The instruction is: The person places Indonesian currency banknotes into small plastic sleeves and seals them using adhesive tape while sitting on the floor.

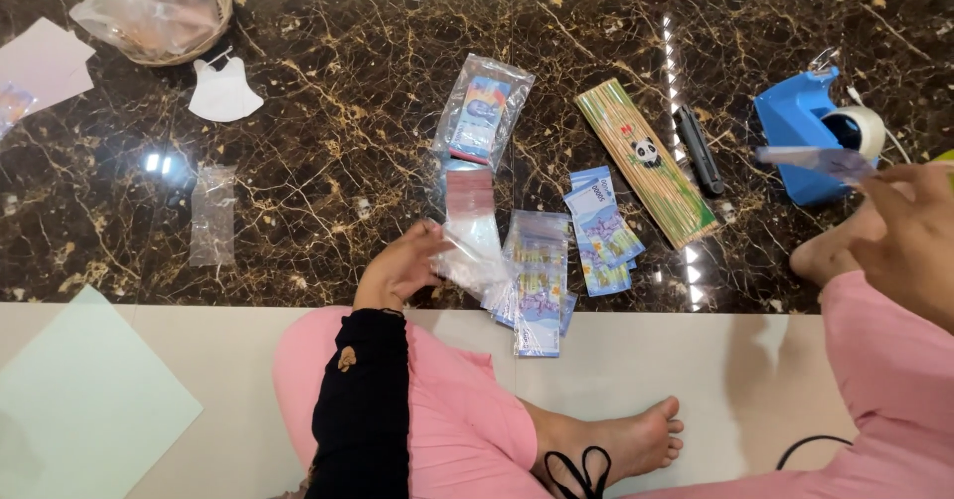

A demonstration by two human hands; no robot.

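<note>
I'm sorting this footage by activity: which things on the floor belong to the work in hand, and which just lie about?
In use:
left hand on clear plastic sleeve
stack of blue printed slips
right hand holding a slip
blue tape dispenser

Lying about:
white face mask
woven basket
pale green paper sheet
black pen

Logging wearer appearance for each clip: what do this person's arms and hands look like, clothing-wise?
The left arm wears a snug black sleeve reaching the wrist, with a small tan motif partway up. The left hand is bare, with no glove or ring visible. The right hand is also bare; its sleeve is out of view. Pink trousers cover the legs.
</note>
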